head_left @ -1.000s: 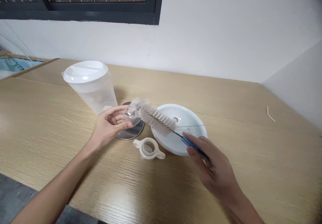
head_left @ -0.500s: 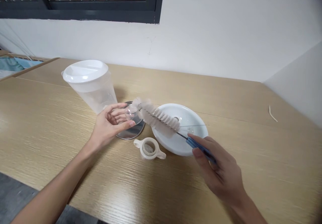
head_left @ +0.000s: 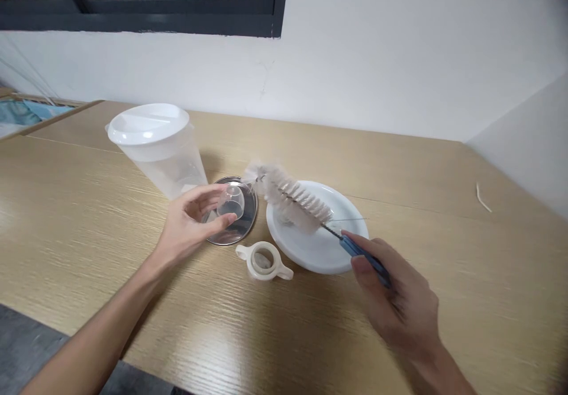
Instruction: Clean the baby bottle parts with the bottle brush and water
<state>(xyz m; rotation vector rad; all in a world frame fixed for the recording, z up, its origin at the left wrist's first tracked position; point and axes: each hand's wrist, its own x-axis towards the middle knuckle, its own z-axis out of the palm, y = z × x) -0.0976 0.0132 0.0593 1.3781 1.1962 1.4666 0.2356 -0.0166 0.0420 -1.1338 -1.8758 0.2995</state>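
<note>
Right hand [head_left: 402, 306] grips the blue handle of a long white-bristled bottle brush [head_left: 295, 199], its head over the round white plastic plate [head_left: 317, 253]. Left hand [head_left: 193, 223] pinches a small clear plastic cup [head_left: 231, 201] above the round steel lid [head_left: 242, 229]. On the pale wooden table [head_left: 444, 206], toward its far left edge, stands a translucent lidded pitcher [head_left: 155, 146]; a cream two-eared ring [head_left: 263, 261] lies near the plate.

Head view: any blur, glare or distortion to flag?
Head view: right hand motion-blurred, bottle brush tip soft; left hand and clear cup sharp; dull glare on the steel lid; table edges bow from the wide lens.
</note>
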